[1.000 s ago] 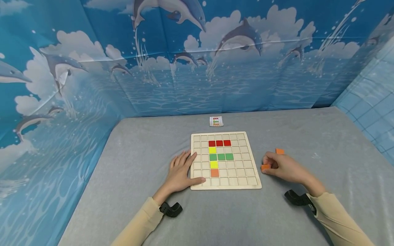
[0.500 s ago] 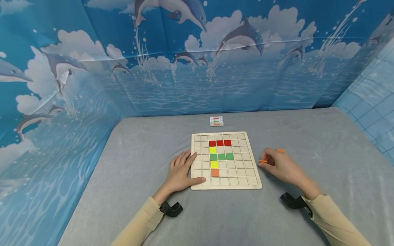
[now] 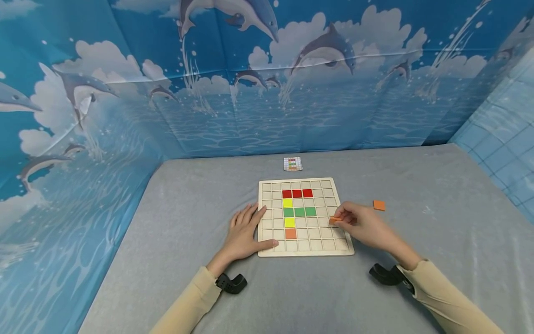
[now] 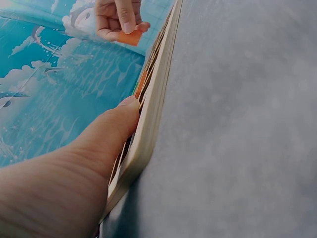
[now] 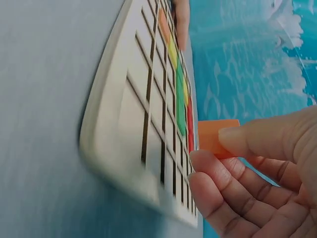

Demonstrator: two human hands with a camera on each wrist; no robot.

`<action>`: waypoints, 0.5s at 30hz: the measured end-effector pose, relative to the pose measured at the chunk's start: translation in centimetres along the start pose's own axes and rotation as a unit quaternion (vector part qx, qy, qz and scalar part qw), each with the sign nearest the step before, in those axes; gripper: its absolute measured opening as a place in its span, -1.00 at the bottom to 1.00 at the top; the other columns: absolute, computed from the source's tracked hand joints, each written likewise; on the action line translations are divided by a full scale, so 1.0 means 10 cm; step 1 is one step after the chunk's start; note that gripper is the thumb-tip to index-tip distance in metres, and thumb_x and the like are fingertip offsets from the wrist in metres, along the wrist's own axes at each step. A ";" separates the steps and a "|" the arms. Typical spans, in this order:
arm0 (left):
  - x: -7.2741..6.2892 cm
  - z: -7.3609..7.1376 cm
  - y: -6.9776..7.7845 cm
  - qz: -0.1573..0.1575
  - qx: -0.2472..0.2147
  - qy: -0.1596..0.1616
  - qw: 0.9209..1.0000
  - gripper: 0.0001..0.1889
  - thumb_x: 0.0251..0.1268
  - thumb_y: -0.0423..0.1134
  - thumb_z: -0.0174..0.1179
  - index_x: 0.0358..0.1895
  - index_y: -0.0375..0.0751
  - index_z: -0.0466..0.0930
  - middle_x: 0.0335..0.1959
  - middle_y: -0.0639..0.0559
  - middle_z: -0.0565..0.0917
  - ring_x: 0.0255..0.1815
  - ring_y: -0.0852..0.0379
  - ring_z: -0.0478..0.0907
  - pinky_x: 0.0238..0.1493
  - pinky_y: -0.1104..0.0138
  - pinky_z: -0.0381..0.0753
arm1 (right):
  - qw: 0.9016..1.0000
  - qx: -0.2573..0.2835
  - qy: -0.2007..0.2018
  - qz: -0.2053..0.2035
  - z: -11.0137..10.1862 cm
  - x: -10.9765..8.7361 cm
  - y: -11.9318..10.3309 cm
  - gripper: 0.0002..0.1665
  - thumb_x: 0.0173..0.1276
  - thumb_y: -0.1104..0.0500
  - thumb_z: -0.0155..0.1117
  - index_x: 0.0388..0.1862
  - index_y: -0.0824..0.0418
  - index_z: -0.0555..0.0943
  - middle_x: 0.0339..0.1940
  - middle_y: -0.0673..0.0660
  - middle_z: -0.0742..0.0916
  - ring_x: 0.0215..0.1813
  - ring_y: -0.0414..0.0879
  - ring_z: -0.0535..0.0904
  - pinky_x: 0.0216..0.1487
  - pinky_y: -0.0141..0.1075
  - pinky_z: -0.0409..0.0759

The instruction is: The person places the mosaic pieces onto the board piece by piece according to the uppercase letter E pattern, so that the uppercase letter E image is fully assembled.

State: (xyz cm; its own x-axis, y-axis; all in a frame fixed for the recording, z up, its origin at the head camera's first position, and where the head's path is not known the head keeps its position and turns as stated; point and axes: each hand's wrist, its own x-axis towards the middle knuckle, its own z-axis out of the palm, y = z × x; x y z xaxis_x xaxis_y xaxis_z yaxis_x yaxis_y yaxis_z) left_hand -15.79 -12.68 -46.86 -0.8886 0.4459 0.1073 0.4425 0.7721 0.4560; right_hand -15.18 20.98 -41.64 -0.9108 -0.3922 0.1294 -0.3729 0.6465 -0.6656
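A wooden grid board [image 3: 321,249] lies flat in the middle of the head view. Red tiles [image 3: 297,193], yellow tiles [image 3: 288,202], green tiles [image 3: 300,212] and one orange tile [image 3: 290,234] sit in its cells. My left hand [image 3: 239,239] rests on the board's left edge, fingers spread, thumb on the lower left corner. Over the right side of the board, my right hand [image 3: 367,227] pinches a loose orange tile [image 5: 213,136] between thumb and fingers. In the right wrist view that tile is held clear of the grid.
Another orange tile [image 3: 379,205] lies on the grey cloth to the right of the board. Behind the board is a small pattern card [image 3: 293,163] with a coloured grid. A blue dolphin-print curtain [image 3: 258,116] hangs along the table's far edge.
My right hand has lifted the orange tile off the cloth and moved left with it, over the board's right side. The left hand stays where it was.
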 end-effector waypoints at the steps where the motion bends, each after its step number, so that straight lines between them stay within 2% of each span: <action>1: 0.00 0.00 0.00 -0.002 0.000 -0.003 1.000 0.02 0.03 0.37 0.20 0.51 -0.06 0.04 0.50 -0.10 0.01 0.49 -0.09 -0.18 0.33 -0.05 -0.25 | 1.000 0.003 -0.006 -0.003 0.02 0.02 -0.02 -0.84 0.21 0.34 0.36 -0.30 0.13 0.59 -0.43 -0.07 0.61 -0.39 -0.21 0.52 -0.37 -0.34 0.52; 6: 0.00 0.00 -0.01 -0.006 0.004 -0.010 1.000 0.02 0.04 0.38 0.19 0.51 -0.03 0.02 0.50 -0.08 -0.01 0.50 -0.06 -0.21 0.34 -0.03 -0.26 | 0.999 0.003 -0.034 -0.017 0.16 0.12 -0.10 -0.83 0.19 0.34 0.36 -0.32 0.11 0.59 -0.47 -0.11 0.59 -0.42 -0.21 0.49 -0.40 -0.35 0.50; 15: 0.01 0.03 -0.03 -0.013 0.007 -0.014 1.000 0.03 0.03 0.39 0.18 0.52 -0.01 0.00 0.51 -0.06 -0.01 0.50 -0.03 -0.22 0.35 0.00 -0.28 | 0.995 0.042 -0.070 -0.065 0.37 0.26 -0.23 -0.82 0.15 0.36 0.40 -0.35 0.14 0.60 -0.48 -0.11 0.59 -0.42 -0.24 0.49 -0.38 -0.37 0.51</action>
State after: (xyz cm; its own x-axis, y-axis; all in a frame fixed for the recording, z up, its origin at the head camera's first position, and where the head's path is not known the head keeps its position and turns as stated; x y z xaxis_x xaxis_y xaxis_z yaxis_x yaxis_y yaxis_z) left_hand -16.02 -12.74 -47.21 -0.8962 0.4380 0.0710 0.4214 0.7900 0.4454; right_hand -16.00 16.03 -42.50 -0.8201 -0.5600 0.1181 -0.4642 0.5303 -0.7094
